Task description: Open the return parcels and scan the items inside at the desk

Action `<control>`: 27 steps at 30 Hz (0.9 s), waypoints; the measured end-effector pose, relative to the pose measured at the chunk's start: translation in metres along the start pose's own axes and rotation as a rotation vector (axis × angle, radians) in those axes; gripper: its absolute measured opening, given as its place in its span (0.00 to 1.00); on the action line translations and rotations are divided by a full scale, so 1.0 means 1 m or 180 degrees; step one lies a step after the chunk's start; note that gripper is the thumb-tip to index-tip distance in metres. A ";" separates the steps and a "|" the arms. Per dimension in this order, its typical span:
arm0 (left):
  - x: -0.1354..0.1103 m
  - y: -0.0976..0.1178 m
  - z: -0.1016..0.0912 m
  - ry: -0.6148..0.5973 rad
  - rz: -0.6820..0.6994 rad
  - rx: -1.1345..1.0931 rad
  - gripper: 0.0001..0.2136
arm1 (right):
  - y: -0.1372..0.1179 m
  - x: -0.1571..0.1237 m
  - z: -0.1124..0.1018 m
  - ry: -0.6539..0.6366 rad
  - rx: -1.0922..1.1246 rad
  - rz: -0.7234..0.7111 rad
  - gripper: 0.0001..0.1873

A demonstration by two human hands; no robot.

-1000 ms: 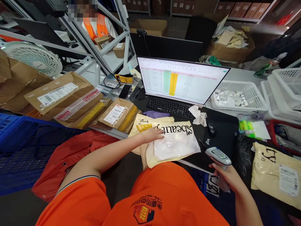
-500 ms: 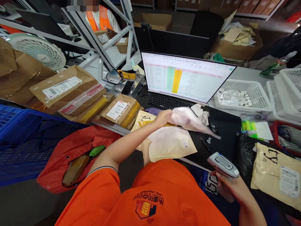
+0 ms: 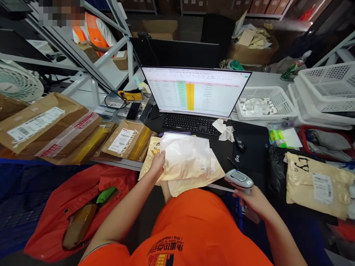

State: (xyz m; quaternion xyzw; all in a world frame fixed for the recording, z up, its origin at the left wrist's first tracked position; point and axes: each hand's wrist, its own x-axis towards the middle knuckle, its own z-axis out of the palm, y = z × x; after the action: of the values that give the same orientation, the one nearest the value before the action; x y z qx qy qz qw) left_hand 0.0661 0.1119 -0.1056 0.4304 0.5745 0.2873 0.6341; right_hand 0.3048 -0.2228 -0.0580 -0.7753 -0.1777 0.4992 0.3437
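Note:
My left hand grips the left edge of a pale, translucent plastic-wrapped package, which lies on a cream paper mailer. Another printed mailer shows underneath on the left. My right hand is shut around a grey-and-white handheld barcode scanner, close to the front edge of the black desk mat. The scanner's window is hidden from me. A cream mailer with a white label lies further right, away from both hands.
A monitor and keyboard stand ahead, beside a crumpled tissue and a mouse. Taped cardboard parcels lie left, white baskets right, a red bag below left. A co-worker in an orange vest stands behind shelving.
The pale package, lifted in my left hand half a second ago, now lies back on the mailers. My view has swung right, and the scanner has stayed in my right hand.

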 end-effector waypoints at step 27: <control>-0.016 -0.036 -0.089 0.1455 0.0359 0.0070 0.18 | 0.012 0.060 0.033 -0.0036 -0.0509 0.0537 0.09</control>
State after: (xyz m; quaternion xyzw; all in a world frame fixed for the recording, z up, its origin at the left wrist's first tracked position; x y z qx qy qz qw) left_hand -0.0279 0.1008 -0.1274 0.3924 0.6814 0.4060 0.4658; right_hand 0.3012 -0.1824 -0.1145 -0.8097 -0.1530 0.5149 0.2365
